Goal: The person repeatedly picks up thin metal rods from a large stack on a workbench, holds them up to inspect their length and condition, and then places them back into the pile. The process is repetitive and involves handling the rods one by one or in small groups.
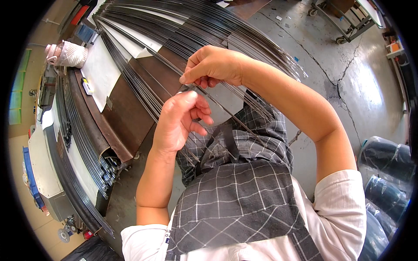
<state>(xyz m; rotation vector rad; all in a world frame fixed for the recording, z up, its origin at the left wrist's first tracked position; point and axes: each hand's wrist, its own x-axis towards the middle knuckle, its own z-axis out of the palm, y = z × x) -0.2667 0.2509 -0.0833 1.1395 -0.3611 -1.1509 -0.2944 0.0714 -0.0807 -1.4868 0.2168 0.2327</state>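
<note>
A thin metal rod (235,118) slants down from the table, past both hands, to above my apron-covered lap. Thumb and forefinger of my right hand (213,65) pinch together at the rod, the other fingers curled under. Just below it, my left hand (178,119) is raised, with thumb and forefinger closed on a small dark flat piece (188,88) against the rod. Its remaining fingers are loosely bent. What exactly the fingertips cover is hidden. Bundles of long dark rods (191,32) fan out on the table beyond my hands, some ending near my lap.
White paper (101,71) lies on the brown table (135,117). A pink-lidded bottle (67,54) stands far left, near a white-and-yellow cutter (87,86). More rods (82,135) lie at the left. At far right are a wheeled cart (355,21) and plastic-wrapped dark bundles (385,158).
</note>
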